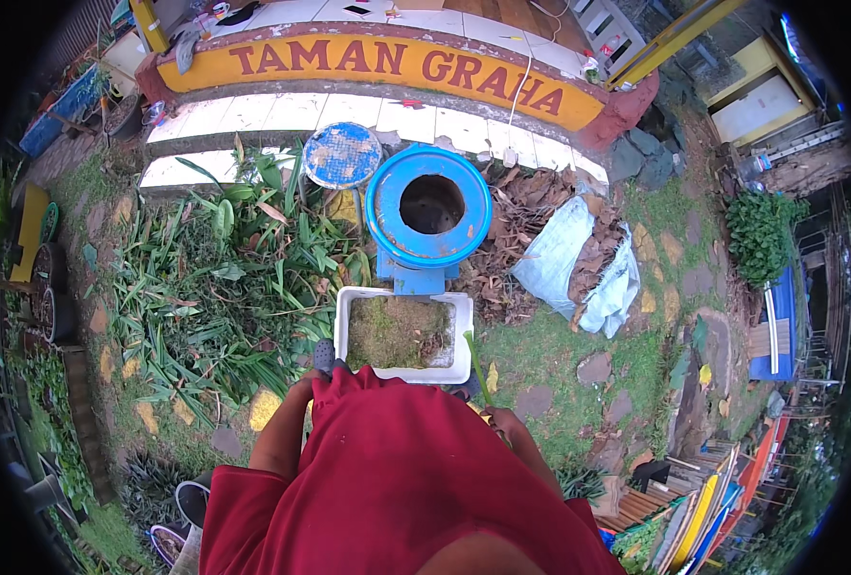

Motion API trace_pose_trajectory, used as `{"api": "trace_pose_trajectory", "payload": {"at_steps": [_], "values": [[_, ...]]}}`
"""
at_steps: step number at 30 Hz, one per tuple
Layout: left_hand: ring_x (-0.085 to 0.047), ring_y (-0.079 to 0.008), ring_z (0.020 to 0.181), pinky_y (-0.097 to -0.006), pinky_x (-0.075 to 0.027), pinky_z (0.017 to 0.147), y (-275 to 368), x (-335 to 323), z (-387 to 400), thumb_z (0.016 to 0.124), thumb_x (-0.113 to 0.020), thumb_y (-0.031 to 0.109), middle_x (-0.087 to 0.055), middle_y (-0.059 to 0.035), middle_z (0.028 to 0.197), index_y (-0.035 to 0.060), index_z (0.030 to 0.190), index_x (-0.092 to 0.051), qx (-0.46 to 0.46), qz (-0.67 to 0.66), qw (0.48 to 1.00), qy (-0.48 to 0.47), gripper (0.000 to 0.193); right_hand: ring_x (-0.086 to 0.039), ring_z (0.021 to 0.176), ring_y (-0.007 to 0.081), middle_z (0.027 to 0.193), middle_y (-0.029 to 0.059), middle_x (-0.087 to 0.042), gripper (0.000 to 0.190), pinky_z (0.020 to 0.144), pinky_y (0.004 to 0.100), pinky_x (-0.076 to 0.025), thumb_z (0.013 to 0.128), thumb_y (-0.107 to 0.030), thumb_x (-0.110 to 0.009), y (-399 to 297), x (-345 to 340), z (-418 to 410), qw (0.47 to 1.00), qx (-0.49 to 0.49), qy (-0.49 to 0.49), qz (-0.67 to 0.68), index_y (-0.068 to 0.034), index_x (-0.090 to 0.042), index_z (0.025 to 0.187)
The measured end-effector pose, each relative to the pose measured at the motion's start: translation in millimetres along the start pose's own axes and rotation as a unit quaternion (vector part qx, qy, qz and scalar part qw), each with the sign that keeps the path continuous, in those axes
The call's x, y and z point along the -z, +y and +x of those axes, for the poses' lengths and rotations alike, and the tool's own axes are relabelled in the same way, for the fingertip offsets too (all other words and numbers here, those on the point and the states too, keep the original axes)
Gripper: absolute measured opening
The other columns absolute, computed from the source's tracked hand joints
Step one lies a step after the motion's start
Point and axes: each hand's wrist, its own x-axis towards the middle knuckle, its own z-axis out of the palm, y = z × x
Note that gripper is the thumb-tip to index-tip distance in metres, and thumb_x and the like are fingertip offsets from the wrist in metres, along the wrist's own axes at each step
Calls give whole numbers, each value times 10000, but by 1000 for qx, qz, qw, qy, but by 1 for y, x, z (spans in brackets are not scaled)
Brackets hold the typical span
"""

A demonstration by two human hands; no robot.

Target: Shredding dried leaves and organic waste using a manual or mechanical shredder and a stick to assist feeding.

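Note:
My right hand [504,421] grips the lower end of a long green leaf or stalk [477,365], which points up past the tray's right side. My left hand [315,376] is by the hem of my red shirt [411,460]; the cloth partly covers it, so its fingers do not show. Just ahead of me, a white plastic tray [403,376] holds finely chopped greenish-brown plant matter [397,332]. Beyond it stands a blue shredder [429,251] with a round, dark feed opening [432,204] on top. Its chute [418,281] ends above the tray's far edge.
A wide heap of cut green leaves [231,287] lies left. Behind it is a worn blue round stool [342,155]. Dry brown leaves [515,223] and a torn white sack [558,251] of them lie right. White-tiled steps [289,113] rise beyond. A shoe [324,355] touches the tray's left side.

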Motion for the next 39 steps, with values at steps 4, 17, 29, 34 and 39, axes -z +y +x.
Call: {"api": "trace_pose_trajectory", "payload": {"at_steps": [4, 17, 29, 34, 39], "values": [[-662, -292, 962, -381, -507, 779, -1, -2, -2, 786, -618, 483, -679, -169, 1013, 99, 1013, -697, 7, -9, 1000, 15, 453, -334, 471, 118, 576, -32, -328, 442, 444, 285, -263, 964, -418, -457, 4, 2, 5, 1000, 6, -2, -15, -25, -626, 1076], [-656, -291, 977, -382, -505, 800, -1, -1, -5, 790, -604, 453, -674, -161, 1039, 87, 1017, -693, -12, 9, 1000, 21, 440, -323, 481, 113, 588, -30, -321, 441, 449, 283, -265, 967, -414, -456, 8, 1, 11, 1000, -4, 18, -25, -28, -623, 1100], [-646, -295, 993, -380, -503, 823, 5, 2, -5, 827, -543, 441, -666, -157, 1049, 102, 1018, -688, -64, 79, 995, 3, 415, -301, 466, 108, 574, -38, -309, 430, 440, 285, -227, 970, -409, -463, 13, 2, 17, 1000, 8, 15, -18, -19, -619, 1064], [-647, -287, 992, -379, -504, 815, -4, -2, 7, 807, -572, 433, -667, -160, 1040, 101, 1002, -692, -44, 46, 998, 9, 403, -304, 453, 109, 569, -39, -329, 425, 435, 286, -236, 962, -409, -485, 15, 1, 15, 999, 29, 15, -12, -15, -632, 1022], [-648, -297, 984, -382, -503, 811, -11, -6, 12, 804, -586, 420, -668, -169, 1035, 89, 1003, -692, -31, 29, 999, 14, 400, -307, 451, 108, 567, -40, -327, 431, 430, 286, -237, 961, -415, -484, 8, 0, 10, 999, 19, 20, -16, -13, -632, 1014]]}}
